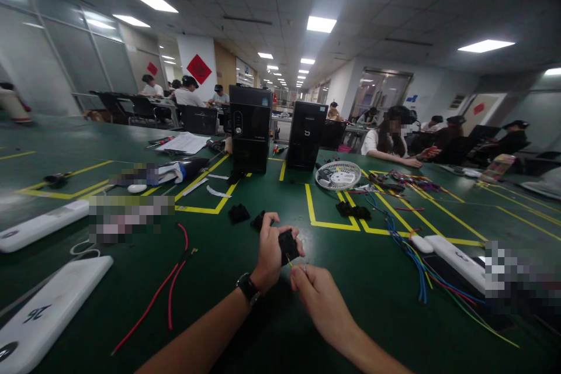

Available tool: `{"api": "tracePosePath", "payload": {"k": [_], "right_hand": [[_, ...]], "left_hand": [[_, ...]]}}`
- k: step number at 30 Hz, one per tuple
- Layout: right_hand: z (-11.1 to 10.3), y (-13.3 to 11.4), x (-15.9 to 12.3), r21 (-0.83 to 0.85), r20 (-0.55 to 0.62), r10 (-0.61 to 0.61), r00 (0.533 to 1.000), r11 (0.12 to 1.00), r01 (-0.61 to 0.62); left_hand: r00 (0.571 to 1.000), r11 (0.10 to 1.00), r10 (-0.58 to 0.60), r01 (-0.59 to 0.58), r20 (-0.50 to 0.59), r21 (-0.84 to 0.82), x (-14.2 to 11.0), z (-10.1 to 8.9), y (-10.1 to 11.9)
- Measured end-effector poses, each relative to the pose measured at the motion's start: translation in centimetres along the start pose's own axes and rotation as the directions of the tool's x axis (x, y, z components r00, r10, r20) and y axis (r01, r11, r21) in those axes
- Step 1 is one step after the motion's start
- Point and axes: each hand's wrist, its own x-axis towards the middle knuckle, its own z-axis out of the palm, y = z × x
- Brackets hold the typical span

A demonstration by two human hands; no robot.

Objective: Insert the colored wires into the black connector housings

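Observation:
My left hand (270,248) is closed around a small black block (288,245), with its fingers at the block's sides. Against the block's near edge, my right hand (319,292) pinches a thin yellow wire (290,263); whether the wire's tip is inside the block I cannot tell. Two more black pieces lie just beyond, one flat piece (239,214) and another (258,220) partly hidden by my left fingers. To the left of my forearm, red wires (170,280) rest on the green table (210,298).
Two black computer towers (249,128) stand at the back. A white round fan grille (338,176) and bundled blue wires (405,245) lie to the right. White power banks (52,315) are at the left edge. A person (392,134) sits across the table.

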Motion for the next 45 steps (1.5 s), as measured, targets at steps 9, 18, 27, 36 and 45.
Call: {"api": "tracePosePath", "payload": {"k": [9,18,27,36,45], "right_hand": [[0.4,0.4,0.4,-0.032,-0.01,-0.083,0.996,0.996,0.083],[1.7,-0.8,-0.7,-0.077,0.032,-0.145,0.989,0.986,0.147],[-0.8,0.1,-0.5,0.045,-0.034,-0.098,0.995,0.994,0.099],[3.3,-2.0,6.7,0.436,0.449,0.033,0.893,0.864,-0.251],[6.1,-2.0,5.3,-0.175,0.312,-0.288,0.906,0.919,0.352]], "left_hand": [[0.996,0.997,-0.017,0.011,-0.086,-0.071,-0.2,0.3,0.0],[0.986,0.988,0.035,-0.059,-0.162,-0.142,0.4,-0.1,1.0],[0.972,0.993,-0.115,0.11,-0.205,-0.036,2.0,-2.6,0.8],[0.988,0.956,-0.121,0.09,0.097,0.279,5.1,0.5,9.2],[0.969,0.632,-0.216,0.044,0.122,0.773,8.1,-3.4,3.2]]}}
